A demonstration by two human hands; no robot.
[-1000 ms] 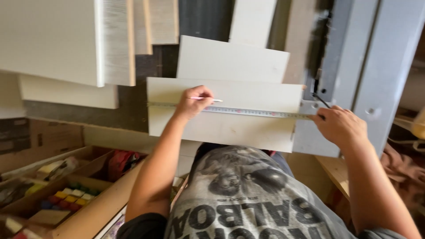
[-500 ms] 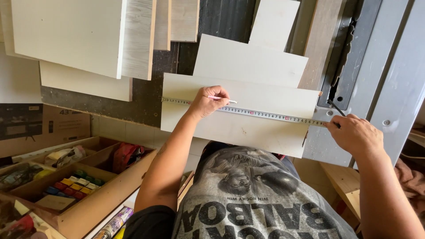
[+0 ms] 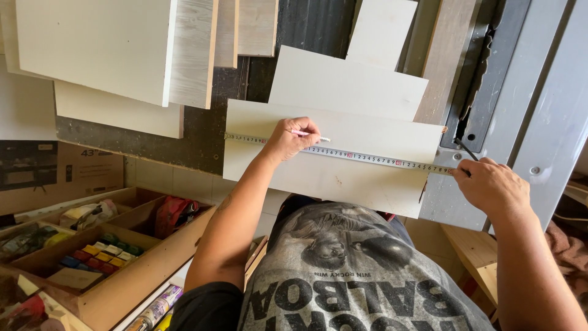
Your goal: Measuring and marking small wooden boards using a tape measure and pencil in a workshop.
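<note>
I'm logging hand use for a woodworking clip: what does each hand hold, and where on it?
The left hand holds a pencil near its tip, pressing the tape measure onto the white board. The right hand holds the tape's far end.

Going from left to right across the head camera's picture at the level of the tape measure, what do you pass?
Cardboard box → left hand holding a pencil → tape measure stretched over the white board → right hand → grey saw table.
</note>
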